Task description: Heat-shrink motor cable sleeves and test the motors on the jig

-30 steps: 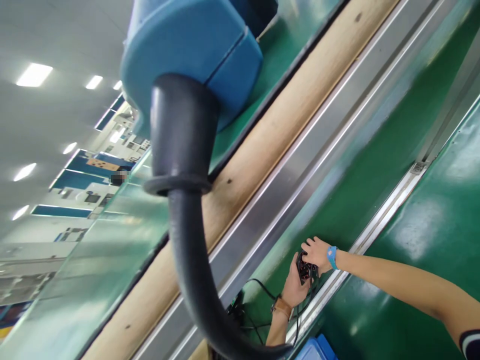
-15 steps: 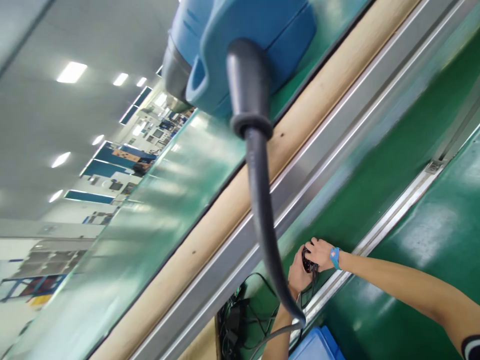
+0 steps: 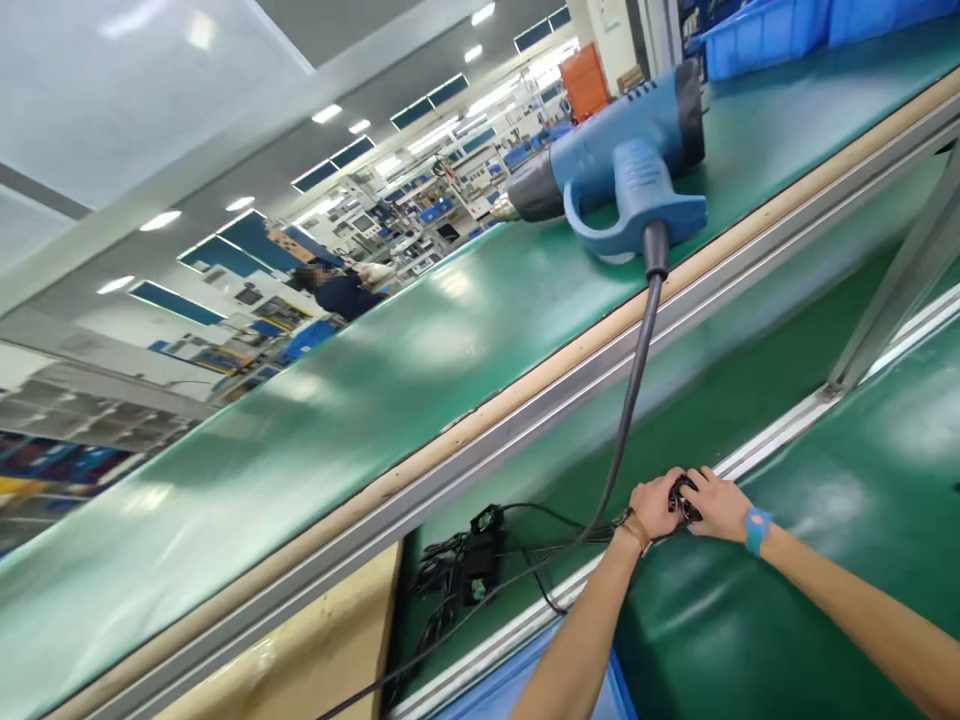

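My left hand (image 3: 654, 510), with a brown strap at its wrist, is closed around a small bundle of black cable (image 3: 684, 498). From the other side my right hand (image 3: 718, 504), wearing a blue wristband, grips the same bundle, its fingers curled over the top. Both hands meet above the pale metal rail along the green bench's near edge. The fingers hide much of the bundle. Black leads run left from my hands toward a pile of black cables and dark boxes (image 3: 480, 560) on the lower green shelf.
A blue heat gun (image 3: 637, 165) lies on the raised green shelf, its thick cord (image 3: 628, 400) hanging down past my left hand. Below my left forearm is a blue bin (image 3: 517, 680). A cardboard box (image 3: 300, 650) stands lower left. A metal post (image 3: 892, 290) rises at right; blue bins (image 3: 772, 35) sit behind.
The view has drawn back and turned, so the whole heat gun now shows. My hands and the bundle have shifted right, toward the metal rail, and stay closed together.
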